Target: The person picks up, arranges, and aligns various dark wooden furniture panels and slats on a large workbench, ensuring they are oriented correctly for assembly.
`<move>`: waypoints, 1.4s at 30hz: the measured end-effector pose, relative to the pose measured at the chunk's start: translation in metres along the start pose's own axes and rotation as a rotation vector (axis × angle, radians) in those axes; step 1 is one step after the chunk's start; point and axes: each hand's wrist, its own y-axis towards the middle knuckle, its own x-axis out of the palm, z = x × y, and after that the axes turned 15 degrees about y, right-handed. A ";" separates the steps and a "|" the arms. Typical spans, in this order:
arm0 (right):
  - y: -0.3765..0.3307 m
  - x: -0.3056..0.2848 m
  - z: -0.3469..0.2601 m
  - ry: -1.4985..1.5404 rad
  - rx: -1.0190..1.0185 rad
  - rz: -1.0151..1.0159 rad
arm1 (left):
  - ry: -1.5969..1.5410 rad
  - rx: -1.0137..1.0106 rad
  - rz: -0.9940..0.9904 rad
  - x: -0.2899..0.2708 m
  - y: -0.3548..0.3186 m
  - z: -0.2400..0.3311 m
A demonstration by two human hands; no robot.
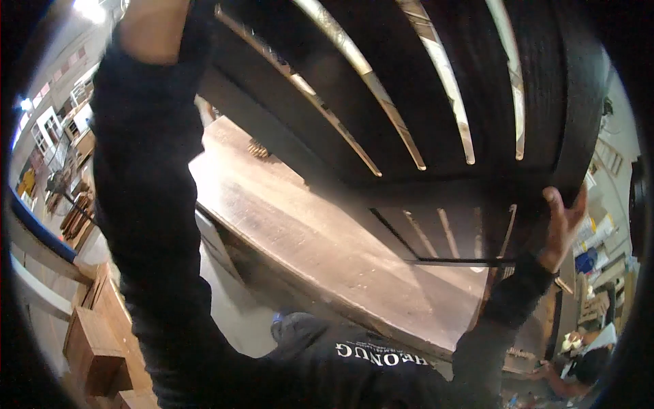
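Note:
A large dark slatted wooden panel (470, 184), raised and tilted, fills the upper part of the head view. Long narrow slots run through it, and a shorter row of slots shows below its wide crosspiece. At the panel's lower right edge my right hand (562, 225) grips it, thumb on the near face. My left arm reaches up on the left; only the wrist end of my left hand (155, 31) shows, beside the panel's upper left side, with its fingers cut off by the frame. Beneath the panel lies a long, pale wooden work surface (306, 238).
Wooden boxes or boards (92, 341) stand at lower left, near a blue-edged rail (42, 228). Another person (589, 368) is at the lower right. Wooden pieces and other goods line the right side, and stacked timber (80, 218) stands farther back at left.

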 end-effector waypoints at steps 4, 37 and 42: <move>0.014 0.055 -0.013 -0.164 0.076 -0.262 | -0.019 -0.373 -0.053 0.015 -0.094 -0.110; -0.045 0.418 -0.067 -0.320 0.133 -1.270 | -0.927 -0.961 -0.672 0.016 -0.344 -0.211; -0.057 0.434 -0.071 -0.364 0.010 -1.263 | -1.001 -0.920 -0.720 0.011 -0.350 -0.228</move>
